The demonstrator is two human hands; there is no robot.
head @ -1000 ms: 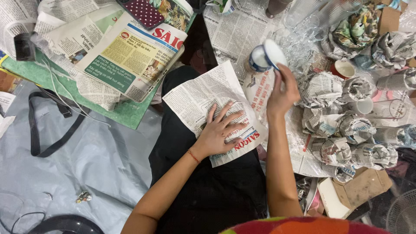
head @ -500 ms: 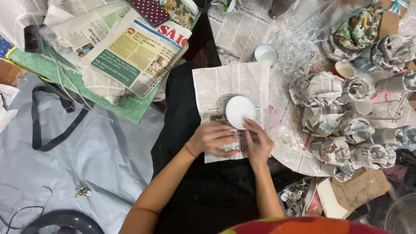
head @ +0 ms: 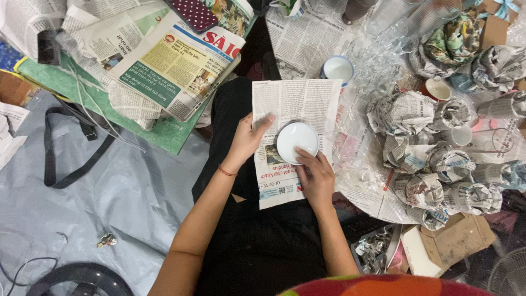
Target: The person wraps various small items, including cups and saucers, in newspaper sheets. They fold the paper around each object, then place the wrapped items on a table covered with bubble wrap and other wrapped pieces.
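A sheet of newspaper [head: 298, 107] lies spread over my lap. On it sits a small white bowl [head: 296, 141], turned so that its white round face shows. My left hand [head: 247, 138] rests flat on the sheet's left edge, its thumb reaching toward the bowl. My right hand [head: 316, 175] holds the bowl's lower right rim with its fingertips. A second white cup with a blue rim [head: 337, 69] stands on the floor just beyond the sheet.
Several newspaper-wrapped bundles [head: 433, 159] and clear glasses [head: 378, 49] crowd the right side. A stack of newspapers [head: 175, 71] lies on a green mat at upper left. A grey tarp [head: 109, 192] with a black strap [head: 71, 159] covers the left floor. Cardboard box pieces [head: 455, 241] sit at lower right.
A second ago my right hand reached up to the cups; it brought a white bowl down onto the sheet. The sheet has been straightened, and my left hand slid to its left edge.
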